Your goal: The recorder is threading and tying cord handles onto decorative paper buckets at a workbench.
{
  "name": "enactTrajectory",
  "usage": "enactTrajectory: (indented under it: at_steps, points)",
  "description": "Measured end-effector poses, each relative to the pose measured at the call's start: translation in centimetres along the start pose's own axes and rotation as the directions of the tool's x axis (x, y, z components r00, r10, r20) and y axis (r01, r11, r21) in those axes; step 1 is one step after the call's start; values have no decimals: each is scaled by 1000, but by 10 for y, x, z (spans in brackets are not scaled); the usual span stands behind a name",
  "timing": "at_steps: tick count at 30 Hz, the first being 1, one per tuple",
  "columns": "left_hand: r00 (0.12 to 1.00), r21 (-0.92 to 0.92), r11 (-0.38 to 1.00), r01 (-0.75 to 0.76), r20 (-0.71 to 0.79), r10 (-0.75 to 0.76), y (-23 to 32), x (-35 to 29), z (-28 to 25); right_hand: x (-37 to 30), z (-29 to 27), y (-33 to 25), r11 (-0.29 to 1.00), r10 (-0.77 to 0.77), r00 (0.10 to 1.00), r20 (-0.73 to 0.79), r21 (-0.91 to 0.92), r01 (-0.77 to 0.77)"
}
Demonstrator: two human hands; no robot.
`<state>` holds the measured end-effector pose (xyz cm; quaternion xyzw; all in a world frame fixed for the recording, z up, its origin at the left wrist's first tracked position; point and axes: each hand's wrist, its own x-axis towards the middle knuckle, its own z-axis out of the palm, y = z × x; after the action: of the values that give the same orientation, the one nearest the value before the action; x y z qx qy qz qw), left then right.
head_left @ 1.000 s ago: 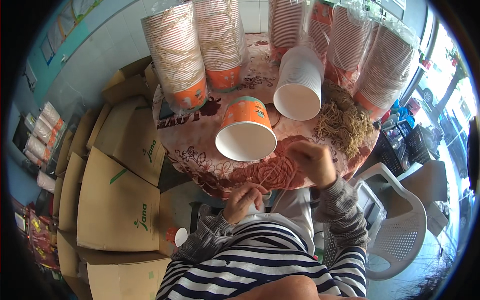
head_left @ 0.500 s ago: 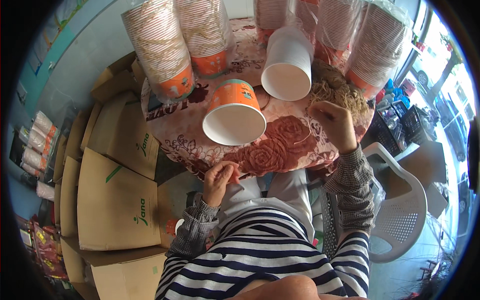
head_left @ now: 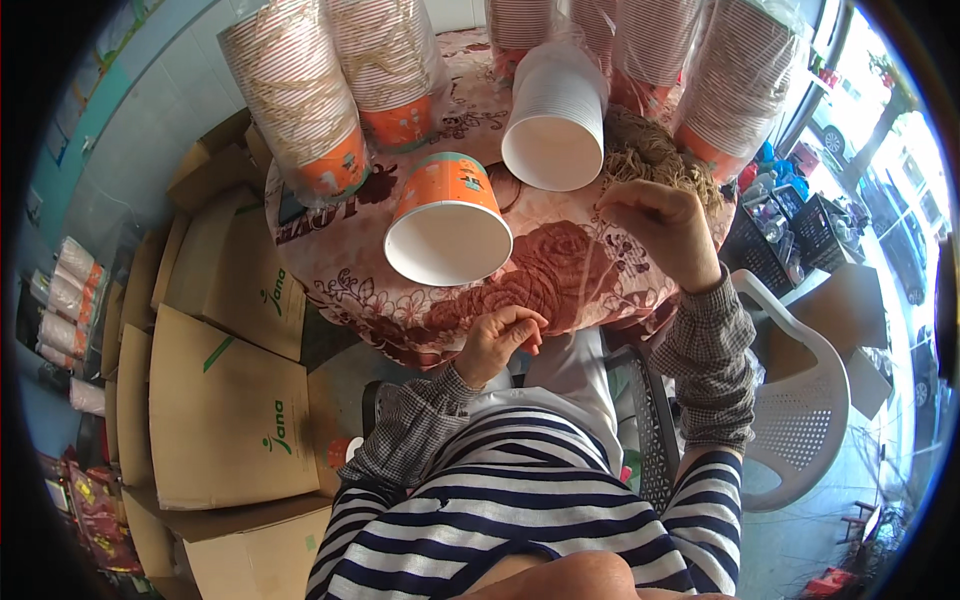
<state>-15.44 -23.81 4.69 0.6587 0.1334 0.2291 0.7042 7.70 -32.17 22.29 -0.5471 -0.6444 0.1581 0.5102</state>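
My left hand (head_left: pixel 499 345) is held over my lap at the table's front edge, thumb and fingers pinched together. Above the right front of the table, my right hand (head_left: pixel 661 226) has its fingers bent in and pressed to the thumb. Whatever either pinch holds is too thin or hidden to make out. Just beyond the right hand lies a bundle of tan string (head_left: pixel 655 155). An orange paper bucket (head_left: pixel 440 190) rests on the table left of centre, its white mouth toward me. Behind it, a nested stack of white buckets (head_left: pixel 556 110) lies in clear plastic, mouth also toward me.
Tall bagged stacks of orange paper buckets (head_left: pixel 293 100) line the far side of the flowered table (head_left: pixel 340 270). Large open cardboard boxes (head_left: pixel 230 410) crowd the left. A white plastic chair (head_left: pixel 800 420) stands at the right, with black crates (head_left: pixel 765 240) beyond it.
My left hand has moved to the right and slightly up, nearer my right hand. The right hand stays pinched above the table and has shifted a little left. The whole view has shifted slightly.
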Motion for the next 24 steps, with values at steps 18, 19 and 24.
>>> enactTrajectory:
  at_steps: [18, 19, 24]
  points:
    - [958, 62, 984, -168, -224, 178, 27, 20, -1, 11, -5, 38, 966, -92, 991, 93, -234, 111]
    - [951, 111, 983, -144, -258, 168, 22, 15, -9, 11, -10, 40, 962, -66, 994, 83, -261, 85]
    - [958, 38, 999, 15, -288, -3, 7, 0, -28, 10, -15, 48, 944, -20, 998, 67, -327, 41]
